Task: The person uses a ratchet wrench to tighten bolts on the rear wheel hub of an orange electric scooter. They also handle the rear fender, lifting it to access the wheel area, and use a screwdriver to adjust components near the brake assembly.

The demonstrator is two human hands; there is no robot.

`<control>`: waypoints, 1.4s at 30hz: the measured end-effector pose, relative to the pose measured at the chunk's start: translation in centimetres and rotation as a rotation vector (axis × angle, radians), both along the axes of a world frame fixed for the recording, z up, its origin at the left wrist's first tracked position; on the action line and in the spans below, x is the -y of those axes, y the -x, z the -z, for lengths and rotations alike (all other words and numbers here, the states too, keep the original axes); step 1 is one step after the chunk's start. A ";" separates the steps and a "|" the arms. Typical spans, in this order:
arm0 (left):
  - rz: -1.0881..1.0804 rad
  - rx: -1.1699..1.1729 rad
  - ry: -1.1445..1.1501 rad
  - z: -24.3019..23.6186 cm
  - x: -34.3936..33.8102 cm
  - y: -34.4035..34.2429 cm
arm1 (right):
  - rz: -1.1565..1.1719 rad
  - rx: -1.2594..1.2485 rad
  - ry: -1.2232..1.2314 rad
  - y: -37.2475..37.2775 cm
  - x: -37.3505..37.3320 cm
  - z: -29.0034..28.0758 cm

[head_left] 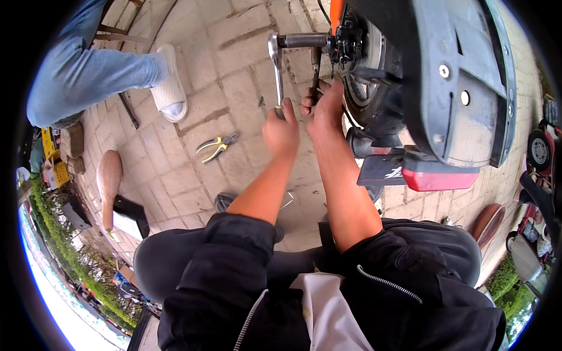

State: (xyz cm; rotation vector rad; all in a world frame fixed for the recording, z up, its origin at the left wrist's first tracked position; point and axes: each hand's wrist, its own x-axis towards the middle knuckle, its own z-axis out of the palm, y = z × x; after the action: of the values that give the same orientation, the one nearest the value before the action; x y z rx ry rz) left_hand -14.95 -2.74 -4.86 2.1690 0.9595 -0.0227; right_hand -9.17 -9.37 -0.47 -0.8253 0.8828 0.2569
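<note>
My left hand [281, 131] is closed round the handle of a ratchet wrench [278, 76], its thumb lying along the shaft. From the wrench head a long socket [303, 40] reaches right to the wheel hub [346, 44] of a scooter [462, 99]. Close beside the wheel, my right hand [328, 114] has its fingers curled round a dark, slim piece below a coil spring [316, 56]. The hand hides most of that piece, so its kind cannot be made out. Yellow-and-black pliers [216, 146] lie with jaws apart on the paving, left of my left hand.
Another person's leg in jeans [99, 82] and white slipper [171, 88] are at the upper left. A brown paddle-shaped thing [109, 181] is at the left, by a black-and-white box [129, 216]. The scooter's red rear light [439, 178] juts out near my right forearm.
</note>
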 end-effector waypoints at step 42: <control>0.503 -0.005 0.510 -3.2 -6.6 -2.9 | -0.462 0.110 0.803 -8.4 -3.9 7.2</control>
State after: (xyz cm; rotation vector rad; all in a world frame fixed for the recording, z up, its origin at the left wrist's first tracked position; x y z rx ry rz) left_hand -12.06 3.89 -1.63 1.8681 0.3324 -0.4624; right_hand -0.75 -5.43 -7.65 -1.7804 0.6725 0.2544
